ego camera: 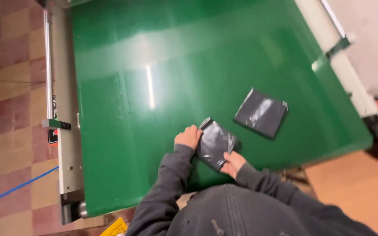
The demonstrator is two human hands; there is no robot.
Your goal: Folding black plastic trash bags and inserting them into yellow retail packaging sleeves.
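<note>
A person in a dark grey long-sleeved top is leaning over a wide, glossy green conveyor belt [154, 87], seen from above. Both hands are holding a small, crinkled, dark grey plastic packet [214, 143] lying flat on the belt near its close edge. The left hand [189, 137] is gripping the packet's left side with fingers curled tight. The right hand [232, 162] is pinching the packet's lower right corner, thumb on top, fingers tucked underneath.

The packet looks slick and floppy, so a loose pinch could be letting it slide out of the fingers or fold over itself. It is also sitting close to the belt's near edge, where a slip could be dropping it off toward the person's body.

A second flat, square, dark grey plastic packet [261, 112] is lying on the belt just up and to the right of the held one, not touching it. A grey metal side rail [66, 131] is running along the belt's left side, with a reddish tiled floor [9, 87] beyond it and a thin blue cable [18, 187] crossing that floor. Nothing is lying between the two packets.
</note>
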